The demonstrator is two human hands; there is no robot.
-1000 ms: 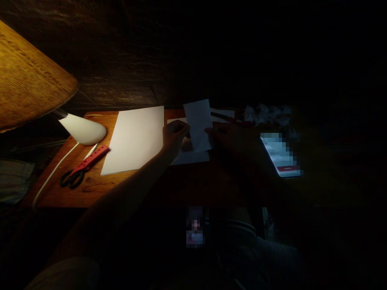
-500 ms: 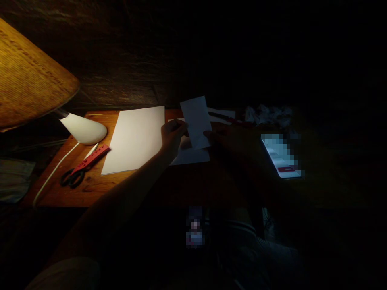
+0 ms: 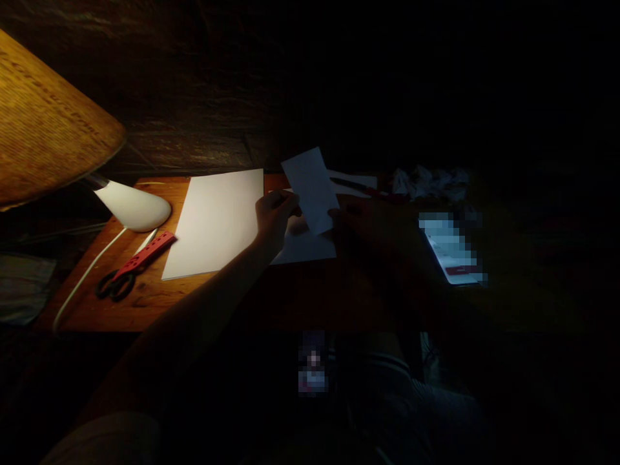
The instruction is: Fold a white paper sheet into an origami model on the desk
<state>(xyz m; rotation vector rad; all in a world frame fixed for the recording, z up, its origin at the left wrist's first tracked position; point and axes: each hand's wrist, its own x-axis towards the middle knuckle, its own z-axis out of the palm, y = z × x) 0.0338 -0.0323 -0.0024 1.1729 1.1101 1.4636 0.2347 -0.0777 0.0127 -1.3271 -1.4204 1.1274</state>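
A small rectangular piece of paper is held up, tilted, over the middle of the wooden table. My left hand pinches its left edge between thumb and fingers. At the lower right edge, my right hand grips it with the thumb on the near face; the rest of that hand is lost in shadow. Beneath the hands lies a white sheet, partly covered. Left of my left hand is a larger white stack of paper in the lamp light.
A lamp stands at the left, its cord running over the table. Red-and-black scissors lie beside it. At the right are a lit phone, crumpled paper and a dark, red-handled tool.
The small paper has shifted slightly up and left, and leans further to the left. Both hands keep hold of it. The other things on the table stay where they were.
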